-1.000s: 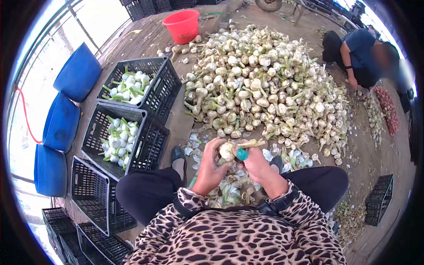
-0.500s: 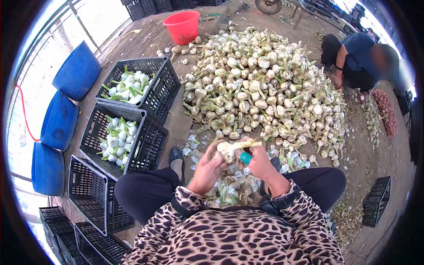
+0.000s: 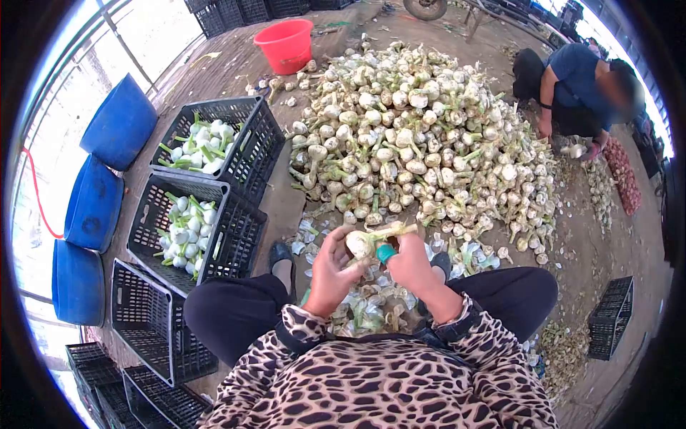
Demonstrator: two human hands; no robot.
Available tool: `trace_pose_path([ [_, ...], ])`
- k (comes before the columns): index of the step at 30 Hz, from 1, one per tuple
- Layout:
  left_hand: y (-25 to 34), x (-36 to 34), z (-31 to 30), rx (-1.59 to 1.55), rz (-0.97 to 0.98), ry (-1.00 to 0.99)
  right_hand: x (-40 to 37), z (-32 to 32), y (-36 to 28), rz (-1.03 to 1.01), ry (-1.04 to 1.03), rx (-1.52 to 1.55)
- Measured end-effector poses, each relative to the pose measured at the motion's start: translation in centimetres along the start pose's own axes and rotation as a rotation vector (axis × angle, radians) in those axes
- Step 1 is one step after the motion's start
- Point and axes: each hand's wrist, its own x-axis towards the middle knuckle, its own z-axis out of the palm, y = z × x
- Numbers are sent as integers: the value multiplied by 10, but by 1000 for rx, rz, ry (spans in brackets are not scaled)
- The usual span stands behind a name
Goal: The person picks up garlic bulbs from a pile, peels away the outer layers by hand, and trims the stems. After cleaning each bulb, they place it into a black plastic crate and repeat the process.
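A garlic bulb (image 3: 361,244) with a long pale stem is between my two hands, above the ground in front of my lap. My left hand (image 3: 333,272) wraps its fingers and thumb round the bulb's left side. On the stem side, my right hand (image 3: 412,266) is closed, its thumb wrapped in green tape (image 3: 386,253) and pressed against the bulb's base. Its other fingertips are partly hidden behind the stem. Loose peeled skins (image 3: 368,307) lie on the ground below my hands. Just beyond them rises a big heap of unpeeled garlic (image 3: 421,143).
Black crates with cleaned white bulbs (image 3: 190,232) stand at my left, beside another black crate (image 3: 143,322) and blue tubs (image 3: 93,200). A red basin (image 3: 286,46) sits behind the heap. At the right a person (image 3: 572,86) crouches near red net sacks (image 3: 623,175).
The bulb has turned slightly in my fingers and my right thumb has shifted left and down along it. The other person's far hand has come forward, holding something pale.
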Motion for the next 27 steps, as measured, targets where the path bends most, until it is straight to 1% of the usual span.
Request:
trace_pose_path([
  [1, 2, -1, 1, -97, -35, 22, -1, 0, 0, -113, 38, -89],
  [4, -10, 3, -5, -204, -142, 59, -5, -2, -8, -153, 103, -91],
  [7, -13, 1, -3, -591, -284, 28, -6, -6, -13, -46, 43, 7],
  [10, -18, 4, -2, -677, -290, 0, -3, 2, -4, -94, 130, 139],
  [13, -23, 4, 0, -716, -309, -2, 1, 9, 10, 250, 92, 688],
  [14, -25, 5, 0, -732, -324, -11, 2, 13, 16, 221, 61, 591],
  [15, -26, 6, -2, -694, -356, 1, 2, 16, 22, 192, 40, 485],
  [16, -17, 4, -4, -363, -356, 28, 2, 13, 30, 166, 37, 364],
  [17, -25, -3, -9, 445, -29, -30, -1, 13, 39, -26, 98, -55],
  [18, 2, 2, 12, -180, -242, 115, -2, -4, 1, 35, 34, 4],
  [19, -16, 6, 2, 19, -110, 89, -2, -9, -8, 103, -30, 61],
  [20, -3, 3, 13, -169, -149, 94, -5, -2, -3, 82, 68, 205],
  [21, 0, 4, 16, -261, -188, 74, -2, -7, -7, 28, 171, 112],
  [22, -11, 4, 15, -234, -135, 64, -2, -12, -11, 84, 146, 63],
  [23, -16, 5, 15, -200, -110, 89, -3, -15, -12, 80, 132, 27],
  [24, -7, 3, 18, -251, -131, 93, -4, -15, -14, -48, 172, -2],
  [26, -9, 6, 8, -276, -206, 43, -6, -18, -18, -79, 140, 18],
  [27, -7, 6, 11, -364, -250, 41, -7, -20, -17, -81, 94, 78],
])
